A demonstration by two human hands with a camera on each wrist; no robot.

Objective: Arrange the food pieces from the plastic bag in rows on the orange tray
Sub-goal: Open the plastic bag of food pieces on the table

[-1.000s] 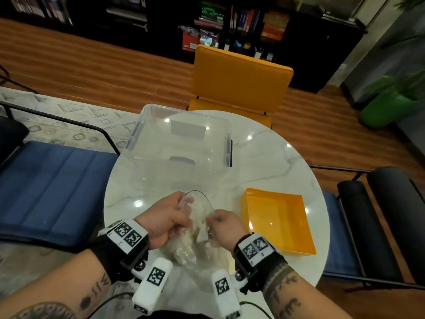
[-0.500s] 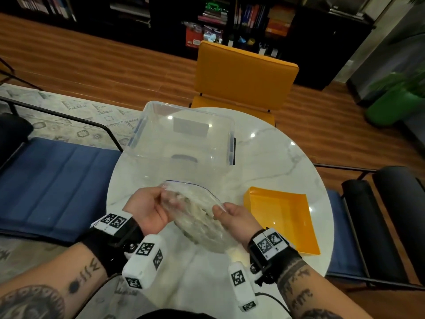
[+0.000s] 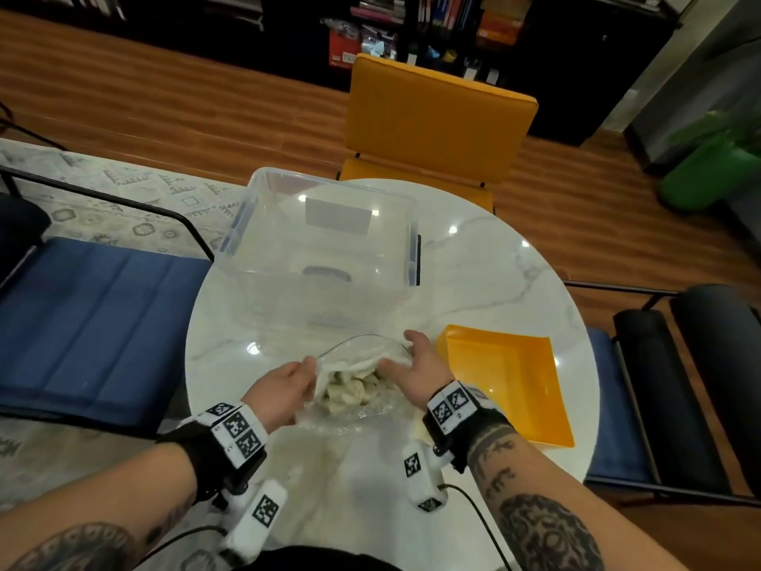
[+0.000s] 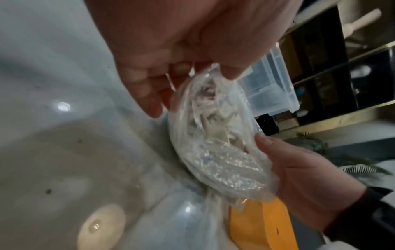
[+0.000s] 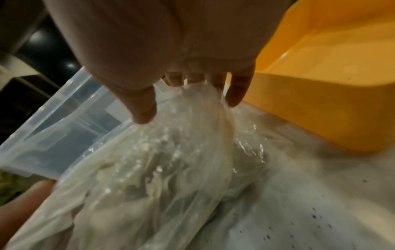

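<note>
A clear plastic bag (image 3: 357, 356) with several pale food pieces (image 3: 348, 391) inside lies on the white marble table (image 3: 494, 274) in front of me. My left hand (image 3: 284, 389) pinches the bag's left rim, and my right hand (image 3: 420, 362) grips its right rim, so the mouth gapes wide. The left wrist view shows my left fingers (image 4: 149, 94) pinched on the bag (image 4: 215, 143), with my right hand (image 4: 299, 169) opposite. In the right wrist view my right fingers (image 5: 235, 91) curl into the bag (image 5: 160, 169). The orange tray (image 3: 506, 377) sits bare just right of the bag.
A large clear storage bin (image 3: 329, 245) stands behind the bag at the table's far left. An orange chair (image 3: 436, 121) is beyond the table, a blue seat (image 3: 90, 315) to the left and a dark chair (image 3: 675, 389) to the right.
The bag has come down from the air onto the table. Both hands have pulled its rim apart, and the mouth gapes wider with the food pieces in sight.
</note>
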